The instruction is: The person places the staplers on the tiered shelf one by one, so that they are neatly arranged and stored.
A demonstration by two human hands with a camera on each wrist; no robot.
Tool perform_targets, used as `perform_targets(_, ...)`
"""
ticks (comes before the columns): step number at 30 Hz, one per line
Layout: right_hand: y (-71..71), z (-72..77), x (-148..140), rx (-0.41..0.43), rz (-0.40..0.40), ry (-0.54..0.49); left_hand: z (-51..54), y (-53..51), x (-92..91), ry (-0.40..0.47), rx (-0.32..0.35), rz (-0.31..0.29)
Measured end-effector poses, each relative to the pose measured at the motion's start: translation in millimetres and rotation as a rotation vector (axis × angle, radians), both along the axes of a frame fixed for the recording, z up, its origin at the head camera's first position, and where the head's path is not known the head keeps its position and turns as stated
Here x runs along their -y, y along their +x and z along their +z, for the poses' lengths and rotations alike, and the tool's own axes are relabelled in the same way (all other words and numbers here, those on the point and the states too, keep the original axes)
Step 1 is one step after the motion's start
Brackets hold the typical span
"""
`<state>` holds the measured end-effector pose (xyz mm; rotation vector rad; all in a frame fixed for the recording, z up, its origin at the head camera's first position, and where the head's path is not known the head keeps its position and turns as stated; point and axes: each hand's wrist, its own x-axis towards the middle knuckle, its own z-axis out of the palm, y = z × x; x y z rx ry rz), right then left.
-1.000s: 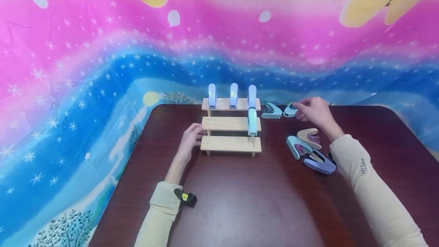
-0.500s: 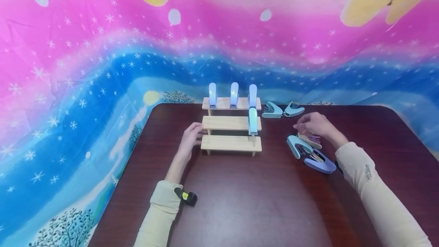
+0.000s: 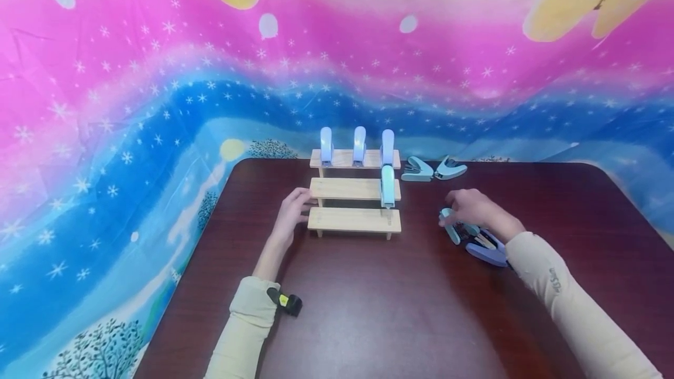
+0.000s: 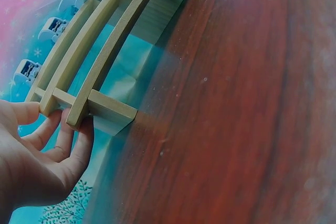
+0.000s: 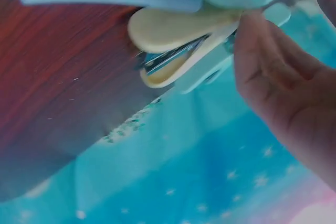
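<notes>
My left hand (image 3: 291, 215) holds the left end of a three-tier wooden shelf (image 3: 342, 220); thumb and fingertips meet its tier ends in the left wrist view. My right hand (image 3: 476, 209) is over a light teal stapler (image 3: 449, 230), thumb and fingers apart around its hinge end. A lavender stapler (image 3: 487, 254) lies just in front. The right wrist view shows a cream stapler (image 5: 168, 30) beside the fingertips; the hand hides it in the head view. Three lavender staplers (image 3: 359, 146) stand upright on the top tier, and a teal stapler (image 3: 387, 186) stands at the middle tier's right end.
Two more teal staplers (image 3: 418, 169) lie at the table's back edge, right of the shelf. The dark red-brown table (image 3: 368, 303) has rounded back corners. A patterned pink and blue cloth (image 3: 131, 104) hangs behind it.
My right hand has moved from the teal stapler at the back, over the cream one, nearer to the front teal stapler. The left hand and shelf have not moved.
</notes>
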<state>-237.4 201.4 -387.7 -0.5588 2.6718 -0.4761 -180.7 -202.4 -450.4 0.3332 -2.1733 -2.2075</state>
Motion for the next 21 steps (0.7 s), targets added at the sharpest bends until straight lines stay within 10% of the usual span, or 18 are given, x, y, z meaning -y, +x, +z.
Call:
perform_targets(12, 7.1, -26.4, 31, -0.244, 0.389, -0.083, -2.1, 0.1, -1.9, 0.001, 0.003, -0.001)
perform_targets(21, 1.1, -22.7, 46, -0.319, 0.053, -0.036, -0.7, -1.3, -1.2, -0.001, 0.001, 0.007)
